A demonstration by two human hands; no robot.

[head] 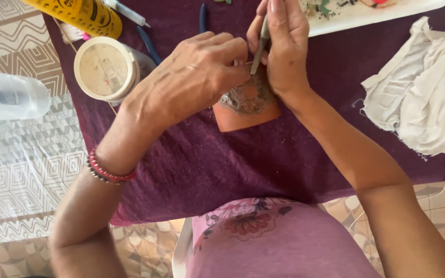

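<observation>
- Nearest the camera, a purple floral shirt (269, 242) fills the lower middle of the view.
- Under everything lies a dark purple cloth (207, 164) spread over the desk (16, 170), whose clear-covered geometric pattern shows at the left.
- Crumpled white rag (418, 92) rests on the cloth at the right, well apart from both hands.
- White tray (366, 18) sits at the top edge, with small coloured bits on it too blurred to tell.
- Clear plastic bottle (6, 95) lies on its side at the far left.
- Yellow bottle (78, 14) lies tilted at the top left, just above a white-lidded jar (104, 69).
- Left hand (191, 77), with a red bead bracelet (106, 172) on its wrist, has its fingers curled together against the upper rim of the terracotta pot.
- Right hand (284, 46) has its fingers clamped on a thin grey tool (259, 49), whose tip points down at the pot.
- Terracotta pot (245, 110) lies on its side at the middle of the cloth, between the two hands, with a rough grey-brown patch on its upper face.
</observation>
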